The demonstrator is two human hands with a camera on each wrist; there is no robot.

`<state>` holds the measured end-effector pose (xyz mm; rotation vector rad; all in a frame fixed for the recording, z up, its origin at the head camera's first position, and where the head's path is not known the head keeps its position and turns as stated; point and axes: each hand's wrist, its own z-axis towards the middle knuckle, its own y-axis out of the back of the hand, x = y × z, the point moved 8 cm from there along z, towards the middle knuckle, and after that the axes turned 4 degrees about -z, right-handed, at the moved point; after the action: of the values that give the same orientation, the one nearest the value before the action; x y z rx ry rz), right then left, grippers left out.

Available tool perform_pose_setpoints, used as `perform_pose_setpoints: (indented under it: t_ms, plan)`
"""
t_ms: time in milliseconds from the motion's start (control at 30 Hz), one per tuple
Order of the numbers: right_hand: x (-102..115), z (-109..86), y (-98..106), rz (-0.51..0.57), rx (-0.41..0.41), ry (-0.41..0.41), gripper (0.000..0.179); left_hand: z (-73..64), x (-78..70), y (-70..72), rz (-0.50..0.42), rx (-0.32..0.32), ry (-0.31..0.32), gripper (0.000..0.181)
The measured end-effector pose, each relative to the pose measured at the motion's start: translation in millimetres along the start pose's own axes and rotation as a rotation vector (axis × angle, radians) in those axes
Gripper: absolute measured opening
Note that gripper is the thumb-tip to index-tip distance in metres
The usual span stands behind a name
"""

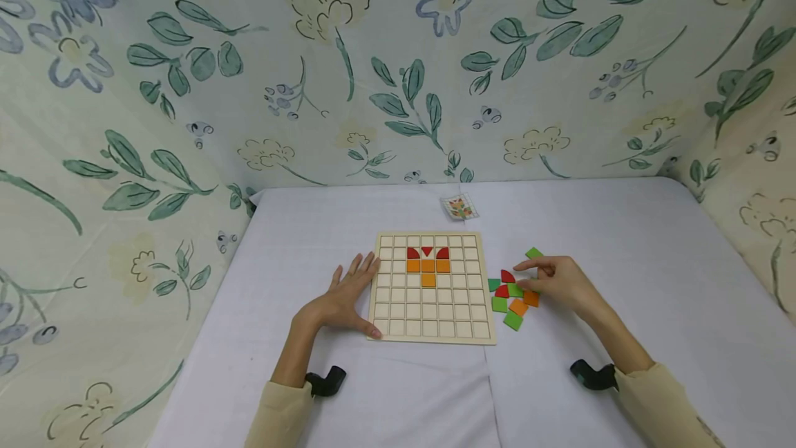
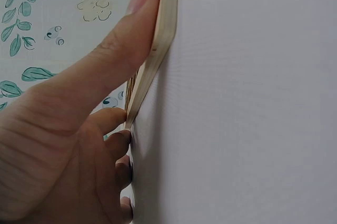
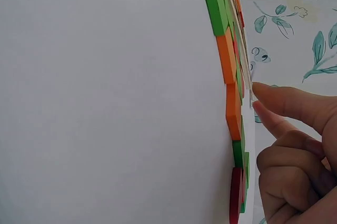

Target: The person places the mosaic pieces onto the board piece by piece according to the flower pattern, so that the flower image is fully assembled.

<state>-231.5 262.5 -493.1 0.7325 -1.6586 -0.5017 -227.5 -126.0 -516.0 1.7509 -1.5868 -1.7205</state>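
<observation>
A square wooden grid board (image 1: 457, 310) lies on the white cloth. Set in its upper cells are red quarter-round pieces (image 1: 443, 253), a red triangle (image 1: 427, 251) and several orange squares (image 1: 428, 280). My left hand (image 1: 342, 299) rests along the board's left edge, fingers spread, thumb at the near corner. The thumb (image 2: 124, 40) lies against the wooden rim in the left wrist view. My right hand (image 1: 562, 285) hovers over loose pieces right of the board, thumb and index apart, other fingers curled. Nearest its fingertips is a loose red quarter-round piece (image 1: 507, 276); nothing shows between them.
Loose green squares (image 1: 513, 321), orange squares (image 1: 518, 307) and another red piece (image 1: 501, 292) lie in a cluster beside the board's right edge. A small pattern card (image 1: 460, 207) lies behind the board. Floral cloth (image 1: 398, 137) hangs beyond the table.
</observation>
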Motion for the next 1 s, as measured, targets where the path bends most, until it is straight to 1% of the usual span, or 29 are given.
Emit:
perform_pose_setpoints:
  t_ms: [167, 333, 467, 733, 1000]
  plan:
    - [-4.0, 0.4, -4.9, 0.016, 0.017, 0.005, 0.039, -1.1, -1.4, 1.2, -0.012, -0.005, -0.011, 0.144]
    - [4.2, 2.2, -15.5, 0.052, 0.072, 0.048, 0.041, -1.4, -3.1, 2.9, -0.023, -0.010, -0.023, 0.143]
    - [9.5, 3.9, -24.7, 0.070, 0.109, 0.053, 0.041, -0.5, -2.4, 2.3, -0.012, -0.002, -0.020, 0.144]
    - [16.0, 7.6, -35.4, 0.060, 0.110, 0.046, 0.037, -0.2, -0.7, 1.8, -0.010, -0.001, -0.012, 0.145]
    - [15.6, 10.9, -39.4, 0.047, 0.103, -0.002, 0.035, -0.9, -1.9, 2.2, -0.016, -0.008, -0.019, 0.145]
